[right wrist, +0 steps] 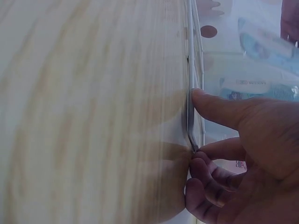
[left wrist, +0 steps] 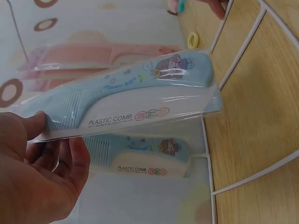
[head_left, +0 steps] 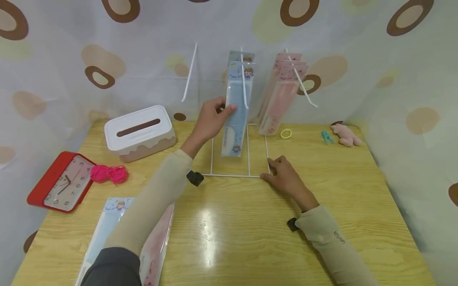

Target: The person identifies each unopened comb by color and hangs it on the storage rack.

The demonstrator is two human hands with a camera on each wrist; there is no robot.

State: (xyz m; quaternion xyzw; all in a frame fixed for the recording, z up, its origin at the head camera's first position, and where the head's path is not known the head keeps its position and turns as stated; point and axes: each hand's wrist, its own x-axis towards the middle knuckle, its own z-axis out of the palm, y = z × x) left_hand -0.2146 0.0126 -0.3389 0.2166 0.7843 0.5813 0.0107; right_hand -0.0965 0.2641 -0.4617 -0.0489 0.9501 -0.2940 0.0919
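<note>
My left hand (head_left: 210, 121) pinches a blue plastic comb (head_left: 236, 119) in clear packaging, thumb on the front and fingers behind. The comb's card overlaps the middle prong of a white wire rack (head_left: 229, 175) in the head view. Behind it hangs a second packaged blue comb (left wrist: 147, 156), seen in the left wrist view. Packaged pink combs (head_left: 280, 99) hang from the right prong, while the left prong (head_left: 189, 73) is bare. Low on the table, my right hand (head_left: 286, 176) grips the front right corner of the rack's base between thumb and fingers.
Left of the rack stand a tissue box (head_left: 143, 147), pink yarn (head_left: 107, 174) and a red clock (head_left: 66, 184). More packaged combs (head_left: 157, 242) lie partly under my left arm. A yellow ring (head_left: 286, 134), a blue clip (head_left: 327, 137) and a pink toy (head_left: 346, 135) lie at the back right.
</note>
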